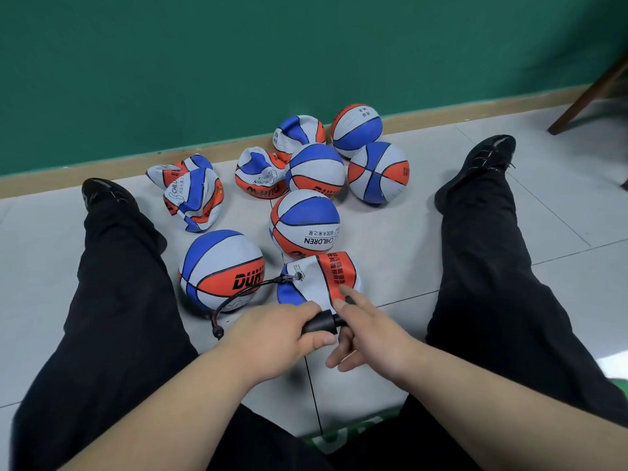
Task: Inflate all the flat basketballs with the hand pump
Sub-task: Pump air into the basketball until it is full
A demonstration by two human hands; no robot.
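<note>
A flat red, white and blue basketball (319,278) lies on the floor between my legs. A black hose (238,295) runs from its valve back to the black hand pump (321,323). My left hand (278,333) grips the pump's barrel. My right hand (368,334) is at the pump's handle end with its fingers loosely spread; the handle itself is mostly hidden. Several round inflated balls sit nearby, such as one (221,268) by my left knee and one (304,224) ahead. Crumpled flat balls (193,195) (260,173) lie further back.
My black-trousered legs (119,300) (492,266) stretch out on either side of the balls on the pale tiled floor (390,239). A green wall with a tan skirting board (204,151) runs behind. A wooden chair leg (588,93) stands at the far right.
</note>
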